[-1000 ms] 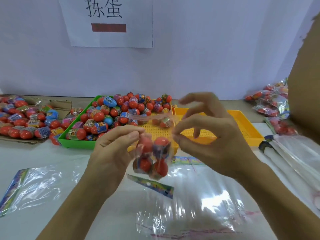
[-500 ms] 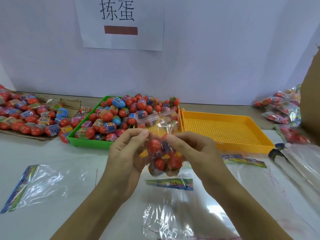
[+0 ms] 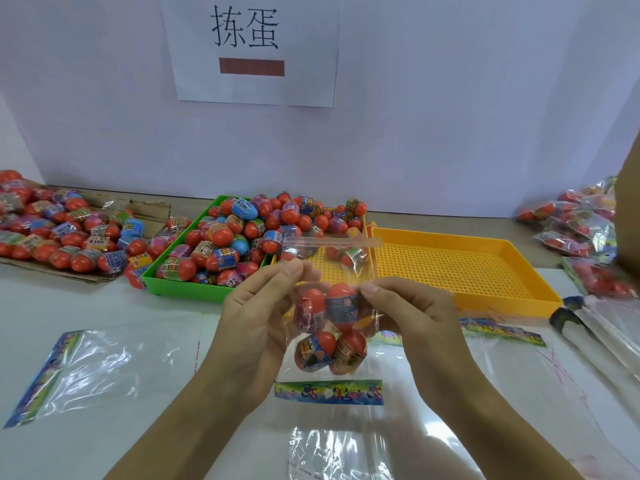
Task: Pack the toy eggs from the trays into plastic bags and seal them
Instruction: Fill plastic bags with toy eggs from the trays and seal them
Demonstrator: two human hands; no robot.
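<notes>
I hold a clear plastic bag (image 3: 329,261) upright above the table, its flap with the red adhesive strip standing up at the top. Several red toy eggs (image 3: 330,327) sit inside it. My left hand (image 3: 263,320) pinches the bag's left side just above the eggs. My right hand (image 3: 405,317) pinches its right side at the same height. Behind the bag, a green tray (image 3: 180,289) is heaped with toy eggs (image 3: 242,233). An orange perforated tray (image 3: 485,271) stands to its right.
Loose eggs lie on flattened cardboard (image 3: 52,230) at the far left. Filled bags (image 3: 581,230) pile up at the far right. Empty bags with colourful headers lie on the table at the left (image 3: 79,368), at the front centre (image 3: 332,393) and at the right (image 3: 502,336).
My right hand has come in from a wide, raised pose to pinch the bag close beside my left hand. The bag's top flap now stands upright between them.
</notes>
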